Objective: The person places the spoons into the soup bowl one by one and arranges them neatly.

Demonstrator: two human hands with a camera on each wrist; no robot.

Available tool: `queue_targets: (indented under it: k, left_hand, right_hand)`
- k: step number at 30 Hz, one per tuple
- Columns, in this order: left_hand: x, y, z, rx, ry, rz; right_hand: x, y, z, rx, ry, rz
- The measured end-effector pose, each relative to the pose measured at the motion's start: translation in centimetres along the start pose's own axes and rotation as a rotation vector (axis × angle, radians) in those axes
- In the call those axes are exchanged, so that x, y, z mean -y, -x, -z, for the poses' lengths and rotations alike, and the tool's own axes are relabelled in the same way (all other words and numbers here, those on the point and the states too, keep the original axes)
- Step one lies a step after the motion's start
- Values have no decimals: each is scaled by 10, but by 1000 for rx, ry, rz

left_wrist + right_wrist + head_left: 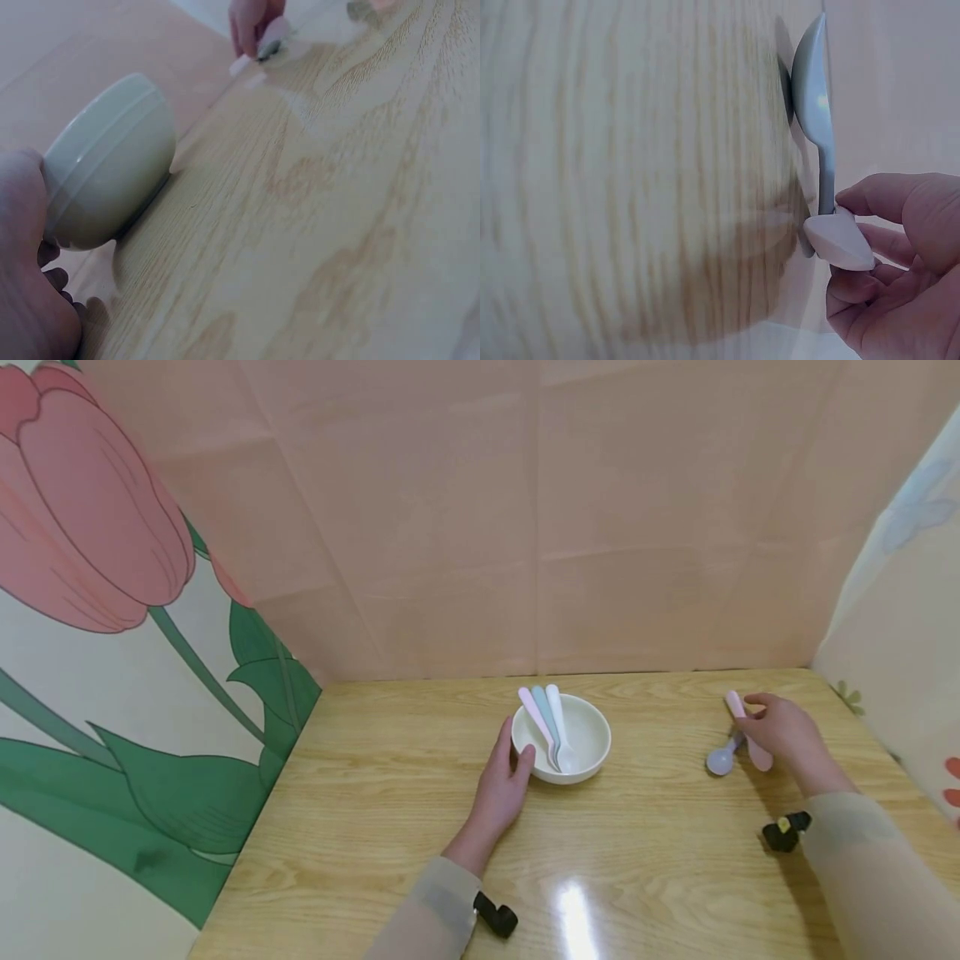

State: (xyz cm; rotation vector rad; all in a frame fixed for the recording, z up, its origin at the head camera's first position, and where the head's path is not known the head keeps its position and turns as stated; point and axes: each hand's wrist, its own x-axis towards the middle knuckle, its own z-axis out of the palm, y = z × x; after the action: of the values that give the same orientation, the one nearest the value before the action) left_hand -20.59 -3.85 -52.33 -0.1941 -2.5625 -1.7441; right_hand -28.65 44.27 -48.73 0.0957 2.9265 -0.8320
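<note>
A white bowl (592, 735) (120, 165) holds a pink, a blue-green and a white spoon, handles leaning over its back left rim. My left hand (501, 785) (26, 262) grips the bowl's left side, thumb at the rim. At the right, my right hand (787, 731) (251, 22) (915, 262) pinches a pink spoon (761, 758) (840, 241) by its handle. Crossing under it is a greyish-purple spoon (720, 762) (814, 97), its bowl pointing toward the front left; fingers hide part of its handle, and whether they hold it too I cannot tell.
The wood-grain table (360, 827) meets a pink cloth backdrop (450, 527) along its back edge. Flower-print sheets stand at the left (112, 527) and the right (900, 635). A black wrist device sits at each sleeve.
</note>
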Motion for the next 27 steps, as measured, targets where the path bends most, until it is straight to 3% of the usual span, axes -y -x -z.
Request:
queue_targets:
  k: [11, 22, 27]
  left_hand:
    - [0, -1, -1, 6, 1, 4]
    - [-1, 0, 0, 5, -1, 14]
    - [-1, 1, 1, 4, -8, 18]
  right_hand:
    - [2, 6, 1, -16, -14, 5]
    - [18, 16, -1, -41, -45, 44]
    - [30, 19, -3, -88, -51, 78]
